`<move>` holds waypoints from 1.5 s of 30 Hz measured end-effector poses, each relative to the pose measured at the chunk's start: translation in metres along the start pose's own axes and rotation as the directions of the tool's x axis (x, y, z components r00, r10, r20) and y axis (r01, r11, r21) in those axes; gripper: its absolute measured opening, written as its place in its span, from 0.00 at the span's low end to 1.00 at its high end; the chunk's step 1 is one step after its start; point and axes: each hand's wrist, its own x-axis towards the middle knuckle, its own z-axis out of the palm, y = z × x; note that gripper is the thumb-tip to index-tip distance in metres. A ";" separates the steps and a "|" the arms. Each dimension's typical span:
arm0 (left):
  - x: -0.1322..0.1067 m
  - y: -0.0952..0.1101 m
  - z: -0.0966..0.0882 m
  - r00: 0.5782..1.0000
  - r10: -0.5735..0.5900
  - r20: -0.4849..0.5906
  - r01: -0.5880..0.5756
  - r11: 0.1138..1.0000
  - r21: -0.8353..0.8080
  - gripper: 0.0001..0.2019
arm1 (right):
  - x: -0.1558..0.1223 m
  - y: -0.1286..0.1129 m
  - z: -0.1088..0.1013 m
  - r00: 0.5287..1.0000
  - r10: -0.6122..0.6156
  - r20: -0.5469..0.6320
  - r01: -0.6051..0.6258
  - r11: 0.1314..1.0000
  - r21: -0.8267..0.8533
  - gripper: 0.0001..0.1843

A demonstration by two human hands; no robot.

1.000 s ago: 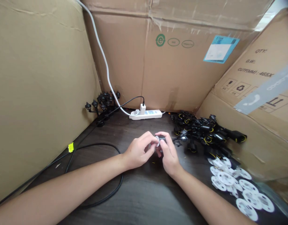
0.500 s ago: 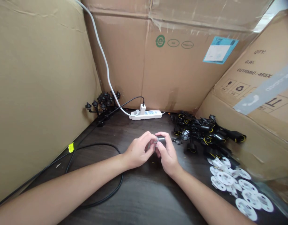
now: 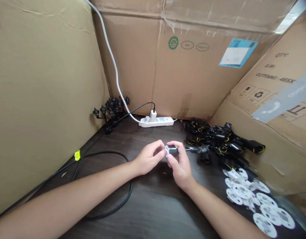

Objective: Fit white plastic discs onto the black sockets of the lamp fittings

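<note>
My right hand [image 3: 180, 166] is closed around the black cylindrical base of a miniature street lamp [image 3: 173, 151], lying sideways above the table. Its thin post points right, towards a heap of similar lamps. A round white disc [image 3: 167, 150] sits at the open end of the base, facing left. With thumb and forefinger together, my left hand [image 3: 149, 158] pinches at the disc's edge. The inside of the base is hidden.
Several black lamps with yellow wires [image 3: 219, 139] lie heaped at right, with white discs [image 3: 242, 191] scattered before them. A white power strip [image 3: 157, 122] stands at the back. Small black lamps [image 3: 113, 106] stand at left near a looping black cable [image 3: 130, 191]. Cardboard [image 3: 133, 66] walls surround the table.
The white disc now shows more clearly at the end of the lamp base, and my left fingers have drawn slightly lower and closer together. The whole view has shifted a little.
</note>
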 end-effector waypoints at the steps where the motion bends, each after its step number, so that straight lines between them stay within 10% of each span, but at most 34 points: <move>1: 0.000 0.000 0.000 1.000 -0.007 0.005 0.006 1.000 0.007 0.14 | 0.000 0.000 0.000 1.000 -0.001 0.006 0.001 1.000 0.019 0.14; 45: -0.004 -0.003 -0.001 0.995 0.019 0.103 -0.036 0.985 0.170 0.23 | 0.006 -0.015 0.002 0.999 0.036 0.034 -0.035 0.999 -0.021 0.10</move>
